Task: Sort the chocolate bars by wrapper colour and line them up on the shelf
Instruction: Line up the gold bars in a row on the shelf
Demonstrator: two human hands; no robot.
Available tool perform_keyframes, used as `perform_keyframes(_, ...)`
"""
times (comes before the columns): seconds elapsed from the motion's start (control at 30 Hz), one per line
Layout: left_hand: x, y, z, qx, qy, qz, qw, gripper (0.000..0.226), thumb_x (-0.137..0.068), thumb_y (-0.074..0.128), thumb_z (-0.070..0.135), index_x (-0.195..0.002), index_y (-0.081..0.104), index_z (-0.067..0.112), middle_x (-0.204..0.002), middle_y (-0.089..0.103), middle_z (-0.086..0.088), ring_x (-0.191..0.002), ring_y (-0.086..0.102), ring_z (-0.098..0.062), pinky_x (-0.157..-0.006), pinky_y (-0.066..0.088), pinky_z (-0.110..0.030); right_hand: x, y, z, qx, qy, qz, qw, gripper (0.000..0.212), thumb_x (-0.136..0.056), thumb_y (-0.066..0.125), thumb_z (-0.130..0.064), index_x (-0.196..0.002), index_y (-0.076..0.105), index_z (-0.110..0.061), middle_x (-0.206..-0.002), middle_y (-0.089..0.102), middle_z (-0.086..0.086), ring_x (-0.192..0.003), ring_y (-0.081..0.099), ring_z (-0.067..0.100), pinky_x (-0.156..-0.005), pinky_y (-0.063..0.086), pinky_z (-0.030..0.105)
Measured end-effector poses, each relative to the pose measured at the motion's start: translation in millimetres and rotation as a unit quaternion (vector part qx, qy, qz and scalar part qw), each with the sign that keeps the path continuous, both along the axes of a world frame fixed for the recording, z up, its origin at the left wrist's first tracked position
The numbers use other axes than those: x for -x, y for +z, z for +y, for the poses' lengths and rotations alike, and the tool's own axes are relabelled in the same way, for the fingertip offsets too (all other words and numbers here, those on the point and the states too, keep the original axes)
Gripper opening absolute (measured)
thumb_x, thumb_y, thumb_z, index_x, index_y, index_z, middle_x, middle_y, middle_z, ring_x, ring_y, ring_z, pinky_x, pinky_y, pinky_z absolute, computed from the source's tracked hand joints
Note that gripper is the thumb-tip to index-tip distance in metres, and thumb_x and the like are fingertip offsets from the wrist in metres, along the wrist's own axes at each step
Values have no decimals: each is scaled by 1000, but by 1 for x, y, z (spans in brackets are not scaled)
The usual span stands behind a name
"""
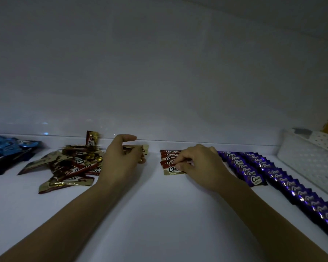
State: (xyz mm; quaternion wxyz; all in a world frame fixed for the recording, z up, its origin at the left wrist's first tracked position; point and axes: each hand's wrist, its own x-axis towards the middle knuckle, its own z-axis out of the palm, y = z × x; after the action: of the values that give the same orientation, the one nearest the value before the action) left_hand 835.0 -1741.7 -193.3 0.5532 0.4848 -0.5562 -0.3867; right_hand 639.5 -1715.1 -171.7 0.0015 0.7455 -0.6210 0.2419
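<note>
In the head view, a smooth white shelf [150,214] carries glossy foil-wrapped chocolate bars. At centre left, the left hand [121,159] curls its fingers round one crinkled red-and-gold bar [143,149], beside a loose heap [72,167] of like wrappers. At centre, the right hand [199,163] pinches a bar in the short overlapping red row [169,160], hiding its right end. Two purple rows [246,167] run toward the lower right; blue bars [6,154] lie far left. A white perforated basket [307,154] sits at the right edge.

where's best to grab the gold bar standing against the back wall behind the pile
Probably pinch the standing gold bar by its top end, coming from above: it stands upright against the back wall, top free, while the loose pile hides its base.
</note>
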Motion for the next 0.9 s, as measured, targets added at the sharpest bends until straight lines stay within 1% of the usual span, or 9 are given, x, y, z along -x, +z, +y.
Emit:
perform_keyframes(0.03,0,0,0,1,2,6,1000,24,-91,54,9,-109,56,24,-82,69,0,-61,64,4,-47,40,-8,0,0,-1,13,-1,17,1000,12,-87,64,-30,-96,73,-29,-100,69,-13,-99,53,10,-84,23,26)
perform_keyframes(0.1,0,0,0,3,0,0,1000,23,-91,54,10,-106,58,26,-82,70,-1,-62,64,-1,-50,42,-15,0,1,-4,27,-2,39,999,14,-89,63,-30,-98,73,-28,-101,68,-11,-100,49,10,-77,17,25)
perform_keyframes(0.17,1,0,-1,2,-3,-10,1000,22,-91,55,12,-106,58,28,-86,70,-1,-69,66,-6,-57,43,-25,-1,0,-6,32,-3,53,998,14,-89,61,-30,-99,72,-29,-102,67,-10,-101,48,10,-76,16,26)
perform_keyframes(0.23,1,-1,-1,2,-5,-12,1000,22,-91,56,13,-105,58,29,-88,70,-1,-73,68,-8,-61,44,-27,-1,-1,-8,38,-3,71,997,15,-90,60,-31,-100,71,-30,-103,66,-9,-101,48,11,-78,17,26)
perform_keyframes(0.4,2,-3,-3,8,-6,-30,999,23,-91,55,14,-108,58,29,-87,69,-1,-56,60,1,-54,39,-24,-2,-2,-12,41,20,101,994,15,-92,58,-28,-99,71,-27,-106,66,-12,-102,50,11,-84,22,27)
perform_keyframes(0.53,1,-4,-3,9,-5,-36,999,23,-92,55,14,-108,57,30,-87,68,3,-58,63,3,-52,40,-23,0,-5,-12,33,26,104,994,14,-93,57,-29,-98,70,-28,-104,67,-12,-101,51,10,-86,22,28)
perform_keyframes(0.63,1,-4,-3,8,-5,-31,999,23,-92,55,13,-107,57,30,-84,69,3,-59,64,3,-51,40,-23,1,-6,-12,38,17,109,993,16,-92,57,-30,-101,70,-29,-107,66,-13,-103,51,11,-88,23,29)
perform_keyframes(0.77,1,-3,-2,9,-9,-29,999,24,-91,56,13,-109,56,28,-84,70,1,-52,60,5,-50,38,-22,1,-5,-12,37,10,115,993,18,-93,56,-32,-104,70,-30,-110,65,-11,-105,50,11,-86,23,29)
perform_keyframes(0.9,1,-2,0,8,-10,-31,999,25,-92,55,12,-110,56,30,-84,68,4,-53,61,6,-50,39,-21,1,-4,-10,41,2,119,992,19,-92,56,-34,-104,70,-31,-107,64,-8,-103,48,12,-81,20,28)
